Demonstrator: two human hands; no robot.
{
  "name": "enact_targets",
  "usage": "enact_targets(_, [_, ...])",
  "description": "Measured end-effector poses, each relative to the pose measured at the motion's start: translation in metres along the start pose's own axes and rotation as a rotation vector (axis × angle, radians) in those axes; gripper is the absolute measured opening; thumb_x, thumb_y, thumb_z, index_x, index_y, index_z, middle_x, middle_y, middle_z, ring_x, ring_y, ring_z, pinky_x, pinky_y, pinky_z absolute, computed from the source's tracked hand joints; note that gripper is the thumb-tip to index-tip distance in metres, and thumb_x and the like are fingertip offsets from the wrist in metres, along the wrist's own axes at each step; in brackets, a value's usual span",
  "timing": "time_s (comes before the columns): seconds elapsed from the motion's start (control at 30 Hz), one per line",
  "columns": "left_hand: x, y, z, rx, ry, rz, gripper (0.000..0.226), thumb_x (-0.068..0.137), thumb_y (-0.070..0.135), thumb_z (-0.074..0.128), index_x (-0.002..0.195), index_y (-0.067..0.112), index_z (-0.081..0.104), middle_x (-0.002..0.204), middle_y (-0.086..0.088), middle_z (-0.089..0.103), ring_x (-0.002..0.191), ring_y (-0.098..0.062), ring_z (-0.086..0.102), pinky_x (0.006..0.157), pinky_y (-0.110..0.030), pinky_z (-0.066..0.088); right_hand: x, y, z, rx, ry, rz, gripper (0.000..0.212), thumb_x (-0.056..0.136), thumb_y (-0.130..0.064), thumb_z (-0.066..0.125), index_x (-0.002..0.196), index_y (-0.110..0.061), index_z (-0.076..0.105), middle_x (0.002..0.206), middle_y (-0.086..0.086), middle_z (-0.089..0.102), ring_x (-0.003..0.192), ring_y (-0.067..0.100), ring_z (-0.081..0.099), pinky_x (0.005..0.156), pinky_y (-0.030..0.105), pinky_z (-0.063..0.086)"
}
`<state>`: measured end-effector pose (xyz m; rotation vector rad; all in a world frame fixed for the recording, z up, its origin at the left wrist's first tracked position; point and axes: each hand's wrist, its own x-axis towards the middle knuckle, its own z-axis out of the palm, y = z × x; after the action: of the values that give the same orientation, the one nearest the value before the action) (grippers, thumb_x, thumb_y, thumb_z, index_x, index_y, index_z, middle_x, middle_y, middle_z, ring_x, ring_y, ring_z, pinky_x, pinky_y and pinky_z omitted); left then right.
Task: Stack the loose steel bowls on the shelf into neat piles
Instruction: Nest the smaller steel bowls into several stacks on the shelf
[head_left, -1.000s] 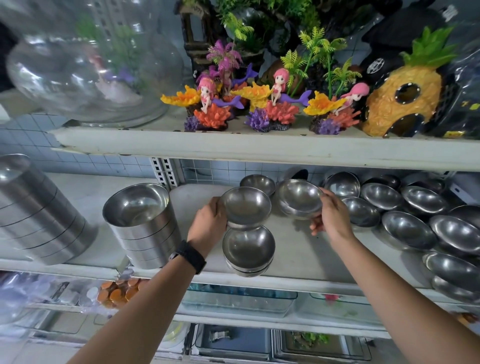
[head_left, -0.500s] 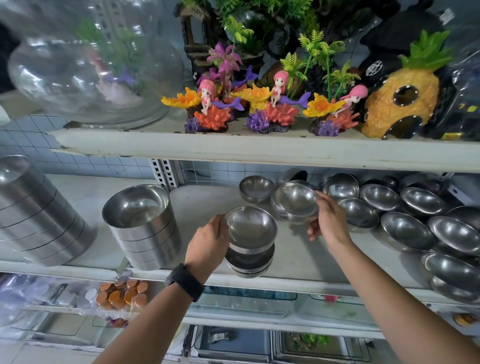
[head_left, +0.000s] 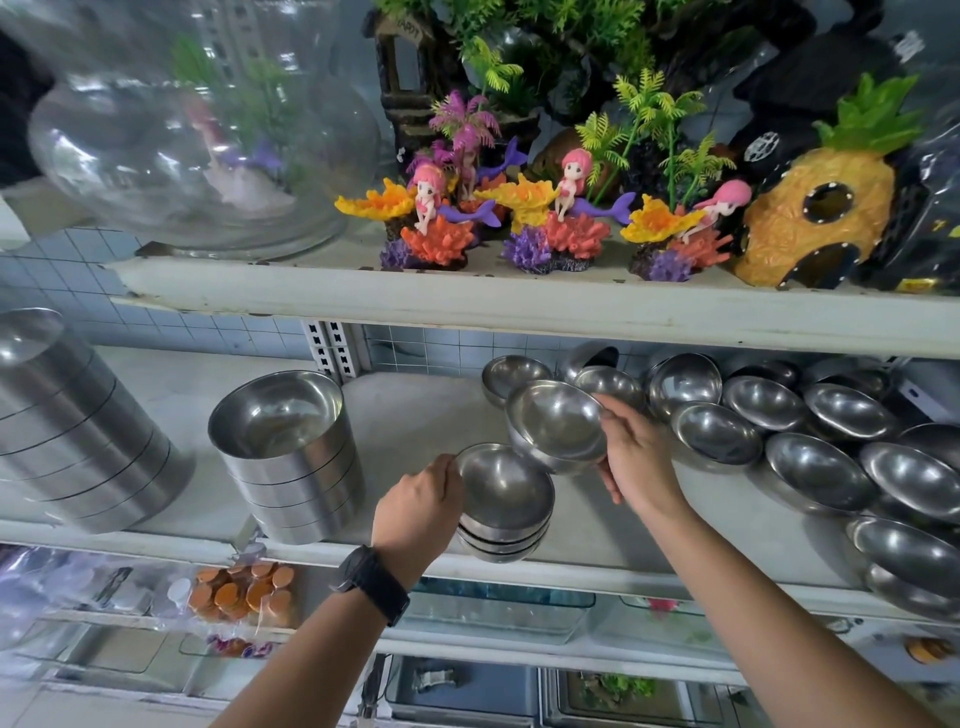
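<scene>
Left hand (head_left: 418, 512), now lowered, pinching the pile (head_left: 506, 488) rim; right hand (head_left: 644, 462) clasping a tilted bowl (head_left: 556, 421), brought nearer

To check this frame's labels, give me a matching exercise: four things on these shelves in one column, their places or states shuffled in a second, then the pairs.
Column one
1. pineapple ornament
2. glass fishbowl
3. tilted steel bowl
4. bowl pile

Column two
A. held by the right hand
B. upper shelf, left end
C. front edge of the lower shelf, left hand holding its rim
D. upper shelf, right end

Pairs: 1-D, 2-B, 3-A, 4-C
</scene>
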<state>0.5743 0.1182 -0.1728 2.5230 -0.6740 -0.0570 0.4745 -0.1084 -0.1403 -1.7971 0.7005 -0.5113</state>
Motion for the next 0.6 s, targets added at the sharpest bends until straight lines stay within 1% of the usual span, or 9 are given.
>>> enact_targets(0.07, [-0.001,-0.002,0.003,0.001,0.003,-0.001,0.038,0.106,0.040,0.030,0.120,0.020,0.059,0.099,-0.008,0.071,0.091,-0.033,0.066,0.074,-0.036,0.049,-0.003,-0.001,0.005,-0.065,-0.029,-0.029,0.033,0.108,-0.030,0.041,0.134,-0.036,0.060,0.065,-0.018,0.054,0.044,-0.002,0.045,0.046,0.012,0.037])
enact_targets(0.1, [-0.001,-0.002,0.004,-0.003,0.010,0.001,0.035,0.106,0.038,0.030,0.116,0.021,0.059,0.095,-0.008,0.072,0.088,-0.034,0.067,0.072,-0.036,0.052,-0.005,-0.003,0.007,-0.092,-0.043,-0.041,0.033,0.107,-0.030,0.041,0.134,-0.035,0.061,0.074,-0.023,0.054,0.052,-0.006,0.048,0.051,0.009,0.037])
enact_targets(0.2, [-0.001,-0.005,0.006,-0.026,0.016,0.022,0.038,0.101,0.041,0.023,0.105,0.026,0.058,0.090,-0.004,0.072,0.081,-0.034,0.066,0.068,-0.040,0.056,-0.015,-0.011,0.014,-0.151,-0.085,-0.061,0.033,0.108,-0.026,0.041,0.132,-0.035,0.061,0.105,-0.028,0.060,0.086,-0.014,0.058,0.077,0.005,0.039])
enact_targets(0.27, [0.001,-0.009,0.008,-0.089,-0.007,0.001,0.043,0.103,0.047,0.025,0.112,0.026,0.061,0.097,-0.002,0.072,0.087,-0.030,0.067,0.074,-0.037,0.054,-0.020,-0.012,0.019,-0.215,-0.113,-0.073,0.036,0.108,-0.025,0.041,0.137,-0.032,0.060,0.121,-0.024,0.058,0.107,-0.008,0.052,0.091,0.011,0.037])
enact_targets(0.33, [0.002,-0.010,0.008,-0.187,-0.032,-0.049,0.046,0.103,0.049,0.030,0.116,0.021,0.063,0.100,-0.004,0.071,0.094,-0.030,0.067,0.080,-0.037,0.051,-0.024,-0.010,0.023,-0.284,-0.123,-0.094,0.036,0.107,-0.025,0.041,0.137,-0.032,0.060,0.119,-0.019,0.062,0.107,0.000,0.054,0.093,0.020,0.043])
enact_targets(0.43, [0.002,-0.013,0.011,-0.352,-0.052,-0.090,0.064,0.094,0.059,0.024,0.114,0.013,0.065,0.098,-0.008,0.071,0.095,-0.033,0.067,0.084,-0.040,0.054,-0.028,-0.004,0.029,-0.383,-0.122,-0.124,0.036,0.106,-0.027,0.040,0.135,-0.038,0.059,0.105,-0.009,0.073,0.096,0.013,0.065,0.092,0.039,0.052])
enact_targets(0.5, [0.002,-0.015,0.012,-0.414,-0.066,-0.100,0.062,0.097,0.056,0.026,0.114,0.011,0.065,0.095,-0.009,0.070,0.096,-0.035,0.066,0.085,-0.041,0.054,-0.030,-0.001,0.033,-0.447,-0.137,-0.131,0.037,0.106,-0.027,0.039,0.136,-0.039,0.057,0.090,-0.005,0.073,0.086,0.017,0.066,0.084,0.040,0.053])
enact_targets(0.53, [0.002,-0.015,0.012,-0.450,-0.078,-0.106,0.056,0.099,0.053,0.027,0.111,0.015,0.066,0.092,-0.007,0.069,0.094,-0.035,0.067,0.084,-0.038,0.055,-0.031,0.000,0.035,-0.480,-0.145,-0.137,0.037,0.106,-0.027,0.038,0.137,-0.038,0.055,0.084,-0.004,0.071,0.083,0.019,0.065,0.081,0.040,0.053])
enact_targets(0.6, [-0.001,-0.013,0.008,-0.549,-0.096,-0.145,0.041,0.106,0.050,0.029,0.097,0.036,0.066,0.079,0.000,0.068,0.082,-0.026,0.067,0.076,-0.030,0.056,-0.032,0.001,0.037,-0.536,-0.148,-0.146,0.037,0.106,-0.027,0.036,0.138,-0.037,0.053,0.082,-0.003,0.070,0.081,0.021,0.064,0.078,0.040,0.052])
